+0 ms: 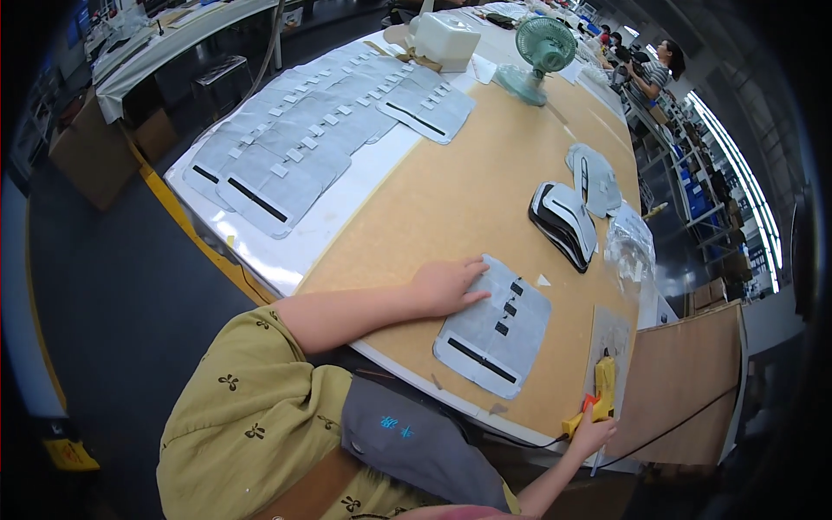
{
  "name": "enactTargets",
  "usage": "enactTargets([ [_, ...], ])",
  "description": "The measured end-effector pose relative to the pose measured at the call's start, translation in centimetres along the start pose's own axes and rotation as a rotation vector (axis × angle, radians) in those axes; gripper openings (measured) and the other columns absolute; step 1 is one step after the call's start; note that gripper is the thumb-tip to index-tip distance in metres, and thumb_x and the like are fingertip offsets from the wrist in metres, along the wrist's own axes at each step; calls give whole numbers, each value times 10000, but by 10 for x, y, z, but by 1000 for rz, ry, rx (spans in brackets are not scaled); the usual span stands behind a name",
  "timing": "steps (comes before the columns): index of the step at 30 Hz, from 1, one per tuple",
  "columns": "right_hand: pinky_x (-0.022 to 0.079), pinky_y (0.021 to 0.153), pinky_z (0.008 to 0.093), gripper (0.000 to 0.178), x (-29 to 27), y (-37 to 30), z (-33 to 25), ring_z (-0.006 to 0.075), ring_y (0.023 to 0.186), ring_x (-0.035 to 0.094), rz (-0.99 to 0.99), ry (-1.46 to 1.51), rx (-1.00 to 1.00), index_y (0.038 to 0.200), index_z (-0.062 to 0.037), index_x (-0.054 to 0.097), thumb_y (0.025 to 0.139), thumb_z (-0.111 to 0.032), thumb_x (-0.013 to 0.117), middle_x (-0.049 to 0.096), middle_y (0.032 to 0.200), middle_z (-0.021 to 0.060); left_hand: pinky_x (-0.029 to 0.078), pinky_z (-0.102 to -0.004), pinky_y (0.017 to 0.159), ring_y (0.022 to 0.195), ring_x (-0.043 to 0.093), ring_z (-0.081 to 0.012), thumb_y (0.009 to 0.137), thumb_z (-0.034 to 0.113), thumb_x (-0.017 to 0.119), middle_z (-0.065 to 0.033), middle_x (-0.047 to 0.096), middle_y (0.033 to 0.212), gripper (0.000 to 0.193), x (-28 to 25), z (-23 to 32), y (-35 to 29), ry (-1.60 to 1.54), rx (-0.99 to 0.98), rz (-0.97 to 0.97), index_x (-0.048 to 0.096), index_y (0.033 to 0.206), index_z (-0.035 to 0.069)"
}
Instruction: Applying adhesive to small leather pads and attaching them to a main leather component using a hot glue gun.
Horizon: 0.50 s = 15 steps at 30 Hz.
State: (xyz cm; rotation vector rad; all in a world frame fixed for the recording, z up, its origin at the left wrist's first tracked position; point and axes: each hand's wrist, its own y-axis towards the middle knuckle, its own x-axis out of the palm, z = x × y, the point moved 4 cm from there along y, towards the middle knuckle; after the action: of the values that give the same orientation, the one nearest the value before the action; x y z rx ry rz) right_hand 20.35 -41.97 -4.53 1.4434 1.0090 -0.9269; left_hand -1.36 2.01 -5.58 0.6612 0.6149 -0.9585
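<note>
My left hand (pixel 449 286) lies with its fingers apart on the left edge of a light grey panel (pixel 496 325). That panel has rounded corners, a black strip across its near end and three small black patches in a row up its middle. Down at the table's right corner, my right hand (pixel 596 432) is wrapped round the handle of a yellow hot glue gun (pixel 604 379) with an orange trigger. The gun's dark tip points away from me, over a greyish sheet (pixel 607 334). A small white scrap (pixel 543 280) lies beside the panel.
Overlapping grey panels with white tabs (pixel 299 139) cover the far left of the table. A green fan (pixel 544 48) and a white box (pixel 445 39) stand at the back. Curved black-and-grey pieces (pixel 563 224) and a clear plastic bag (pixel 628 247) lie on the right. A cable trails from the gun.
</note>
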Motion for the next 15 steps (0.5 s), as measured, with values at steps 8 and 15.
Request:
enactTargets([
  [8, 531, 840, 374, 563, 46, 21, 39, 302, 958, 682, -400, 612, 128, 1242, 58, 605, 879, -352, 734, 689, 1135, 170, 528, -412, 874, 1073, 646, -313, 967, 383, 572, -97, 642, 1264, 422, 1, -10, 6, -94, -18, -32, 593, 1263, 84],
  [15, 544, 732, 302, 389, 58, 21, 44, 173, 845, 673, -466, 1124, 268, 1250, 16, 600, 927, -190, 671, 679, 1057, 74, 524, -405, 889, 1108, 633, -294, 969, 360, 565, -84, 618, 1313, 395, 0, -12, 8, -101, -22, -53, 617, 1225, 63],
])
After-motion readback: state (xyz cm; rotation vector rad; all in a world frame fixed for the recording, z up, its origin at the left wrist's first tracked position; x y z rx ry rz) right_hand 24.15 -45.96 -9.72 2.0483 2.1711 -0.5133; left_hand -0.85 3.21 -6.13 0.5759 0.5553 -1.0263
